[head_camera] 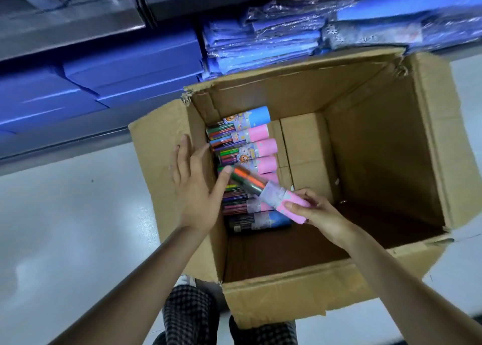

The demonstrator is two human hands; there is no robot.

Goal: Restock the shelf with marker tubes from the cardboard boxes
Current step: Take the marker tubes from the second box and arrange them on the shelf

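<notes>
Pale glossy floor, with a big open brown cardboard box [365, 162] sitting right up against the low grey metal shelf [65, 34], which already holds flat blue boxes [104, 78] and plastic-wrapped blue packs [260, 47].

So the step in hand looks like pulling one tube out of the box. The right hand [320, 211] has its fingers curled round the pink cap end of a clear marker tube [268, 190], which is tilted up over the row along the box's left wall, its clear end pointing at the left hand. The left hand [194, 188] is at that wall's top edge with fingers straight and spread, thumb tip touching or nearly touching the tube's clear end, can't say which.

Inside, a single row of marker tubes with pink and blue caps [247, 146] lies on its side along the left wall. Some plain brown inner cartons [302, 146] sit at the back, and the rest of the bottom is bare.

Next move, I'd guess: lift the tube clear of the wall and carry it up to the shelf. Maybe the left hand takes it first.
</notes>
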